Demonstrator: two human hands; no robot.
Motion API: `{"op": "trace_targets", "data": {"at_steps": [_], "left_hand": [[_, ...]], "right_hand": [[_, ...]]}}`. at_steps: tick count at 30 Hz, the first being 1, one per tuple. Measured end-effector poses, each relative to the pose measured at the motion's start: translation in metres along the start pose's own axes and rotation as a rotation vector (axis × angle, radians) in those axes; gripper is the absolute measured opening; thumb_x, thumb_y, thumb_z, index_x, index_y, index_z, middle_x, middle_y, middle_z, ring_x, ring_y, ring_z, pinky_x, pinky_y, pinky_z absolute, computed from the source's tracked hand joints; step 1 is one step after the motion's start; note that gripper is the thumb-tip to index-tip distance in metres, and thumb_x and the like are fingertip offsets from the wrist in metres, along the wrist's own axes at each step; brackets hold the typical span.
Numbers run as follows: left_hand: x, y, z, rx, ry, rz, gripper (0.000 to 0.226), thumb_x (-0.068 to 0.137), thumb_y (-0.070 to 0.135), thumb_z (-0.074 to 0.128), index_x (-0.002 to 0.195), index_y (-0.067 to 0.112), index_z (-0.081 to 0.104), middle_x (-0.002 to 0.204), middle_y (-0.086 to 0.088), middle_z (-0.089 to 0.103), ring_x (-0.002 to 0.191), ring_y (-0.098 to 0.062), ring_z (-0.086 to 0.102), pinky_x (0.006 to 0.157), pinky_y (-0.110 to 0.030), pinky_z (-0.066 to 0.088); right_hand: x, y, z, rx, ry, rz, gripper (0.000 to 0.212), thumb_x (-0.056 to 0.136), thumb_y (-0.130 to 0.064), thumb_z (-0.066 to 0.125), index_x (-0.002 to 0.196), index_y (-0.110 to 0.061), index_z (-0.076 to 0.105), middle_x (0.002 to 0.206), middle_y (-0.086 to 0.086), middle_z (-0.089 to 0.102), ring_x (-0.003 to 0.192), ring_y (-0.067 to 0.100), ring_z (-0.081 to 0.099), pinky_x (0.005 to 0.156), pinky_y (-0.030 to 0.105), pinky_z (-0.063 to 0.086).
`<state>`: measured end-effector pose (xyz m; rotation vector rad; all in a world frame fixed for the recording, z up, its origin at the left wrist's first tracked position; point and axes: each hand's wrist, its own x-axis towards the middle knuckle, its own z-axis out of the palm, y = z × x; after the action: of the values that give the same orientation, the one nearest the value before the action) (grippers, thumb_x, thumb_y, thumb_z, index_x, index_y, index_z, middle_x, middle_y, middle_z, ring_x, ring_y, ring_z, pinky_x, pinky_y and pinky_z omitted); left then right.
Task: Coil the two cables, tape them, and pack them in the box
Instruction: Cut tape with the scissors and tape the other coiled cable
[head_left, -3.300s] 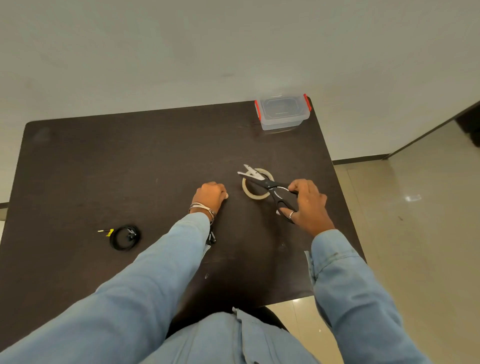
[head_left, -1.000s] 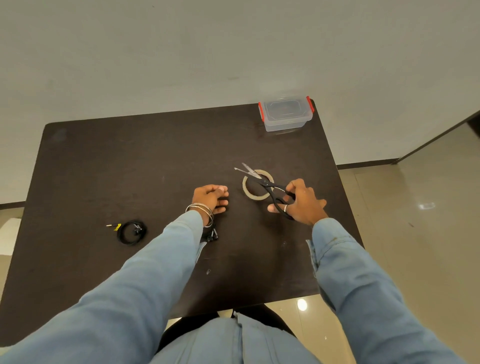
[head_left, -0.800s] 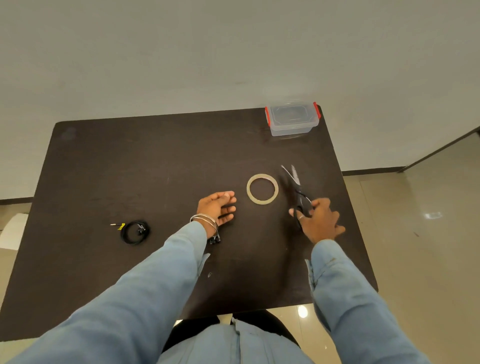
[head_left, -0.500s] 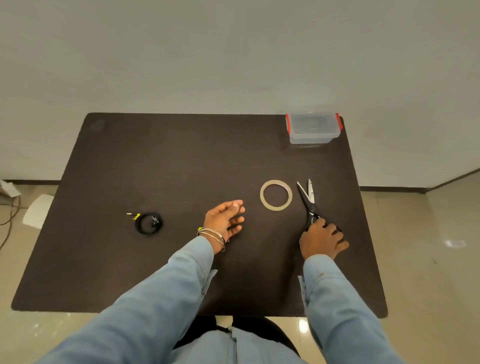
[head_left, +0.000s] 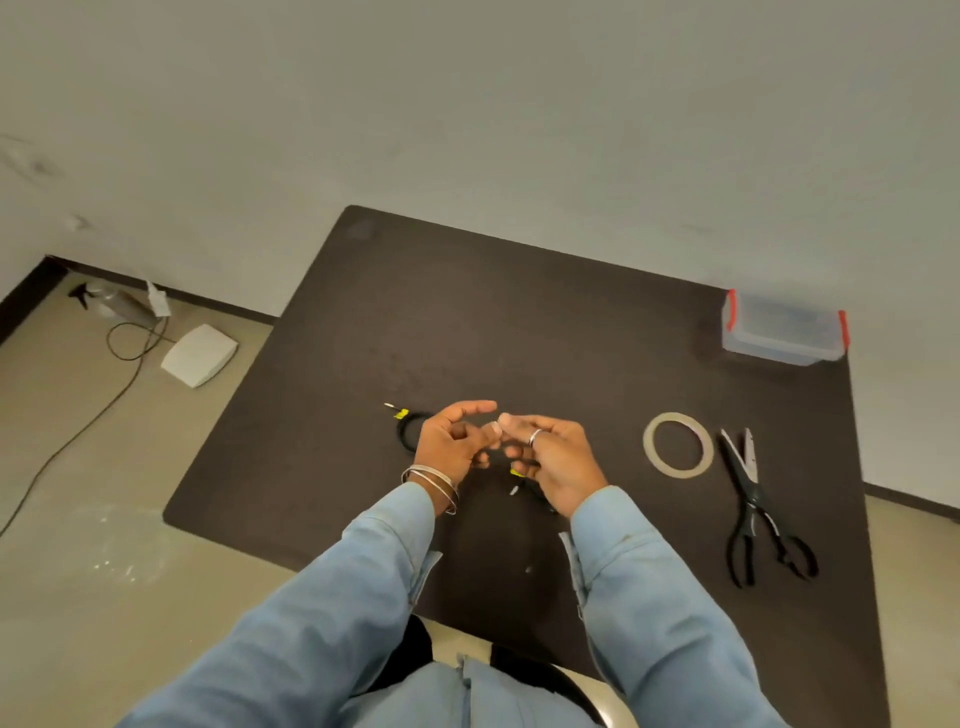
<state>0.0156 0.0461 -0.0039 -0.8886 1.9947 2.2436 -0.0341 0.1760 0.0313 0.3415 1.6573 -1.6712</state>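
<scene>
The dark brown rectangular desk (head_left: 519, 322) carries everything, and its layout looks like staging for the job. At the far right corner stands the clear plastic box with red clips (head_left: 783, 332), lid on, well apart from the work, probably kept aside for the packing step. Near the right edge lie the black-handled scissors (head_left: 753, 512), blades slightly apart and pointing away, set down within reach. Just left of them sits the pale ring of tape (head_left: 677, 445), flat on the desk. Over the middle, the left hand (head_left: 452, 441) and right hand (head_left: 553, 457) meet with fingertips together, seemingly pinching a small cut piece of tape between them, though it is too small to be sure. Behind the left hand lies one coiled black cable with a yellow tag (head_left: 408, 428); the second black cable with a yellow tag (head_left: 522, 480) lies beneath the right hand, mostly hidden, likely next to be taped.
</scene>
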Motion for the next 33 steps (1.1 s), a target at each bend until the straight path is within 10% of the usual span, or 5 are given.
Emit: {"op": "trace_targets", "data": {"at_steps": [16,33], "left_hand": [[0.063,0.008,-0.136,0.242,-0.09,0.053,0.014,0.079,0.004,0.071,0.078,0.017,0.071,0.065,0.001,0.067,0.048,-0.008,0.055,0.055,-0.023,0.052],[0.1,0.032,-0.11,0.238,-0.302,0.001,0.006,0.08,0.009,0.072,0.081,0.014,0.071,0.068,-0.006,0.066,0.051,-0.012,0.053,0.055,-0.025,0.056]], "right_hand": [[0.059,0.007,0.123,0.457,0.065,0.282,0.011,0.086,-0.012,0.066,0.087,-0.002,0.069,0.083,0.009,0.07,0.075,0.017,0.062,0.073,0.032,0.052],[0.074,-0.024,0.094,0.468,0.133,0.179,0.016,0.089,-0.018,0.064,0.095,-0.003,0.061,0.091,0.017,0.07,0.086,0.025,0.067,0.072,0.033,0.054]]}}
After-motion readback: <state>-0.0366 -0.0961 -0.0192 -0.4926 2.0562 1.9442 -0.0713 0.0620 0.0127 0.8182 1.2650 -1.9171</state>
